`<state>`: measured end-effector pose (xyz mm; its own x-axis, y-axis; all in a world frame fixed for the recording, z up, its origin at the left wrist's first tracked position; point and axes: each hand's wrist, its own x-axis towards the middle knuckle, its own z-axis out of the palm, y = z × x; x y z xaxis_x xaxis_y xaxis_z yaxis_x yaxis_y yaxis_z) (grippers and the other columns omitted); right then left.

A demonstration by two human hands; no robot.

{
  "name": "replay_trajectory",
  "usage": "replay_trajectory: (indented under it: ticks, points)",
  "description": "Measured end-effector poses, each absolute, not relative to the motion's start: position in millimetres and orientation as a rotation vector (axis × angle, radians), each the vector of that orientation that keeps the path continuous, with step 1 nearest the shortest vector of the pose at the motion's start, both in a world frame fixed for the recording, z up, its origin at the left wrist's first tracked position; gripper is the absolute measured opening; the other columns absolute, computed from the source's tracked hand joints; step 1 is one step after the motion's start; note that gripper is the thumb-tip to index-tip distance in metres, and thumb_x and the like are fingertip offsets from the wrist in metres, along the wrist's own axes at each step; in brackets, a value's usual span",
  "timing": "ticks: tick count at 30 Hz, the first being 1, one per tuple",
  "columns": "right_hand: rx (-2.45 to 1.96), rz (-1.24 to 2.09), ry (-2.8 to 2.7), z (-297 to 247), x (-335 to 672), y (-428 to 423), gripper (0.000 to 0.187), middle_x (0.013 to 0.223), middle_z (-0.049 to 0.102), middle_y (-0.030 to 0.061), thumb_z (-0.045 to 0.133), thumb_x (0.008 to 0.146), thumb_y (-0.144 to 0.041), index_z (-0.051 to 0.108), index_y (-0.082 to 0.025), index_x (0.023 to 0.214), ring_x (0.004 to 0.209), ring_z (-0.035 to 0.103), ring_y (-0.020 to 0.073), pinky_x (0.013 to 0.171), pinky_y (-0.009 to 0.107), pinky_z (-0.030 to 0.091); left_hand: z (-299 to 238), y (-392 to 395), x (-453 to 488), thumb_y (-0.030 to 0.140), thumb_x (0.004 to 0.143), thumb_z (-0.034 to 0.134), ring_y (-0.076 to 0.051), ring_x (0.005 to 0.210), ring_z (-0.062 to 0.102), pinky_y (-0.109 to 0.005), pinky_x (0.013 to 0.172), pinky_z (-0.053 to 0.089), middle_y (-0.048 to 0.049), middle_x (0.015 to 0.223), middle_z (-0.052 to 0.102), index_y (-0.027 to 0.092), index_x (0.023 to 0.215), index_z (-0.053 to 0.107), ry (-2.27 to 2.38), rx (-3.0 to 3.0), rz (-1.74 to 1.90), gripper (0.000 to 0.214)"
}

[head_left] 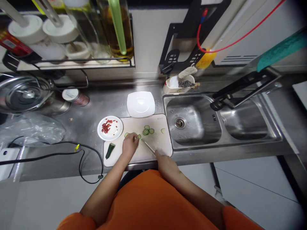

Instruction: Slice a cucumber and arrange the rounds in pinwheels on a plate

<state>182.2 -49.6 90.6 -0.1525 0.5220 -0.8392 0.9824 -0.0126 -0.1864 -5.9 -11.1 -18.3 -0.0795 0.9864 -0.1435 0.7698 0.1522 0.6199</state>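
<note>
On the white cutting board [157,121], my left hand [129,145] curls over a piece of cucumber [138,136] and holds it down. My right hand [165,163] grips a knife [148,147] whose blade angles up-left to the cucumber's cut end. Several cucumber slices [147,130] lie just beyond the blade, one more near the board's right edge [163,130]. A cucumber end piece [110,150] rests on the board's left corner.
A small round plate of chopped red chili [102,133] touches the board's left side. An empty square white plate [140,103] sits behind the board. A double sink [216,140] with black faucet [240,89] is right. A pot lid, plastic bag and black cable lie left.
</note>
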Motion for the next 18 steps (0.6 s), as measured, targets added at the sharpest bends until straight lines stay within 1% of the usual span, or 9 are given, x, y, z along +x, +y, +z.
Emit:
replay_trajectory:
  ticks: [3,5,7,10,14,18]
  points:
    - [1.557,-1.087,1.726,89.3,188.2,-50.7,0.049,0.099,0.064,0.0139,0.03,0.085,-0.005,0.039,-0.02,0.13,0.094,0.061,0.0245,0.07,0.031,0.042,-12.1,-12.7,-11.3,0.026,0.082,0.052,-0.014,0.067,0.058,-0.025,0.066,0.042,0.0002,0.072,0.064,0.021,0.082,0.063,1.922,1.558,0.542,0.012]
    - [1.569,-1.08,1.742,88.0,190.3,-50.7,0.049,0.096,0.065,0.0134,0.031,0.084,-0.005,0.04,-0.021,0.129,0.093,0.062,0.0244,0.068,0.03,0.042,-8.6,-14.5,-19.1,0.031,0.082,0.052,-0.014,0.065,0.058,-0.025,0.066,0.042,0.0003,0.073,0.066,0.021,0.086,0.064,1.991,1.478,0.569,0.016]
    - [1.574,-1.076,1.758,87.0,191.2,-50.3,0.051,0.094,0.065,0.0129,0.031,0.083,-0.004,0.04,-0.021,0.13,0.092,0.062,0.0244,0.067,0.029,0.042,-6.6,-16.1,-28.7,0.033,0.083,0.052,-0.015,0.067,0.06,-0.025,0.068,0.043,-0.0012,0.077,0.068,0.021,0.09,0.064,2.084,1.436,0.579,0.019]
    - [1.565,-1.061,1.762,87.1,191.4,-49.4,0.05,0.095,0.065,0.0135,0.031,0.082,-0.003,0.041,-0.02,0.129,0.094,0.062,0.0249,0.067,0.029,0.042,-6.1,-17.7,-40.5,0.031,0.084,0.049,-0.017,0.071,0.061,-0.027,0.07,0.043,-0.0041,0.08,0.069,0.02,0.095,0.065,2.19,1.491,0.501,0.022]
    - [1.553,-1.051,1.765,87.8,191.5,-48.4,0.052,0.096,0.065,0.0136,0.032,0.082,-0.003,0.04,-0.02,0.13,0.094,0.061,0.0254,0.068,0.03,0.042,-5.5,-18.6,-44.5,0.028,0.086,0.046,-0.019,0.076,0.061,-0.028,0.069,0.042,-0.0069,0.086,0.068,0.02,0.098,0.066,2.229,1.638,0.338,0.024]
    - [1.555,-1.044,1.786,86.4,192.9,-49.2,0.052,0.095,0.065,0.0125,0.032,0.082,-0.003,0.039,-0.021,0.13,0.094,0.061,0.0249,0.067,0.029,0.041,-2.3,-20.3,-41.8,0.029,0.088,0.044,-0.02,0.079,0.06,-0.029,0.067,0.042,-0.0089,0.092,0.065,0.02,0.099,0.066,2.255,1.722,0.257,0.027]
